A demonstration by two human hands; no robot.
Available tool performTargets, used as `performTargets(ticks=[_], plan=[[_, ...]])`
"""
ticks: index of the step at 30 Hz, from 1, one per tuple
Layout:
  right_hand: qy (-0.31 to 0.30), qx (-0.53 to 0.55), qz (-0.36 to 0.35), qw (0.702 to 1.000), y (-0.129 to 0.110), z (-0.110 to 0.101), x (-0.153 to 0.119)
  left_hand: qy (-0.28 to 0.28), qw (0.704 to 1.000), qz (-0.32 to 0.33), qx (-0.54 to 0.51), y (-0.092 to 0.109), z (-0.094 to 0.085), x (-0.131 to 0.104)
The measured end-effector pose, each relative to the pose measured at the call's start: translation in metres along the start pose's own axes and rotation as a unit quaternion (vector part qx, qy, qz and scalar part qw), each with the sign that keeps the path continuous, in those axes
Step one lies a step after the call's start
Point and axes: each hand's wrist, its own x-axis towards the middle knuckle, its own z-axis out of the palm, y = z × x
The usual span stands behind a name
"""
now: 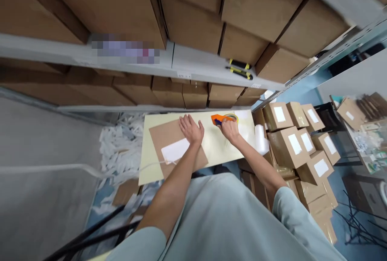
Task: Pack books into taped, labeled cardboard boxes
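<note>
My left hand lies flat with fingers spread on the upper right part of a brown cardboard box. A white label is on the box's upper face, partly covered by my left forearm. My right hand is wrapped round an orange tape dispenser with a dark part near its front, to the right of the box. A yellowish ring, seemingly the tape roll, shows behind my fingers. Both hands are over a pale yellow tabletop, and the dispenser is apart from the box.
Shelves of cardboard boxes rise behind the table, with two yellow-black cutters on the shelf edge. White rolls stand at the table's right, beside stacked labelled cartons. Paper scraps heap at left. A pale cord crosses the left side.
</note>
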Motion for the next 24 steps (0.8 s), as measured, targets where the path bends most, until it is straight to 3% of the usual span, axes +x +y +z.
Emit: performTargets(ticks=[2,5,8,11,14,18,21,24], plan=[[0.07,0.018,-0.015,0.997,0.018,-0.019,-0.008,0.017,1.0,0.008,-0.021,0.012,-0.008,0.004],[0.165,0.047,-0.043,0.984,0.037,-0.032,-0.018,0.026,0.998,0.028,-0.043,0.041,-0.019,0.0],[0.248,0.091,-0.093,0.96,0.048,-0.037,-0.017,-0.005,0.996,0.057,-0.065,0.082,-0.021,-0.02],[0.304,0.113,-0.172,0.93,0.053,-0.047,-0.007,-0.016,0.993,0.081,-0.088,0.127,-0.012,-0.038],[0.32,0.103,-0.213,0.918,0.054,-0.061,0.005,0.035,0.991,0.083,-0.093,0.16,0.001,-0.036],[0.303,0.095,-0.217,0.923,0.057,-0.08,0.029,0.074,0.991,0.083,-0.073,0.175,0.016,-0.009],[0.295,0.095,-0.228,0.923,0.063,-0.102,0.068,0.069,0.991,0.095,-0.063,0.181,0.027,0.018],[0.296,0.108,-0.222,0.923,0.065,-0.132,0.125,0.035,0.99,0.119,-0.064,0.19,0.035,0.035]])
